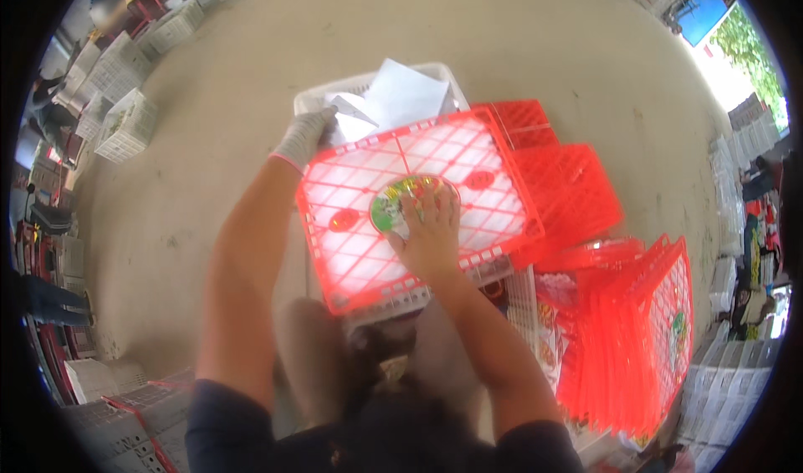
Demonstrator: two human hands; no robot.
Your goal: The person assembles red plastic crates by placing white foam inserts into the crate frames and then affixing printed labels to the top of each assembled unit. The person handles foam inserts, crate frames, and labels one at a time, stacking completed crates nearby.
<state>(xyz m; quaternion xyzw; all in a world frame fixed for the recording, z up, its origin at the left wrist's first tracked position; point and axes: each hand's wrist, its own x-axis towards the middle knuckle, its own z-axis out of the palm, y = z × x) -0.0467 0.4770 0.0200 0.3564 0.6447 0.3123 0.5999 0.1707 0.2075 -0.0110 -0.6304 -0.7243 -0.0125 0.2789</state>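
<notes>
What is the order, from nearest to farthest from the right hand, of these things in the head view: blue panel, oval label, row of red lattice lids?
1. Oval label: partly covered by the right hand.
2. Row of red lattice lids: lower right of the hand.
3. Blue panel: far off, upper right.

Open floor point(196, 189) is stretching beyond your left hand point(303, 136); red mesh pieces point(570, 193) and stacked red panels point(615, 343) are blocking your right side.

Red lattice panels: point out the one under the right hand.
The panel in the middle of the view, the right hand spread on its round label; the other red panels, to its right, have no hand on them.
</notes>
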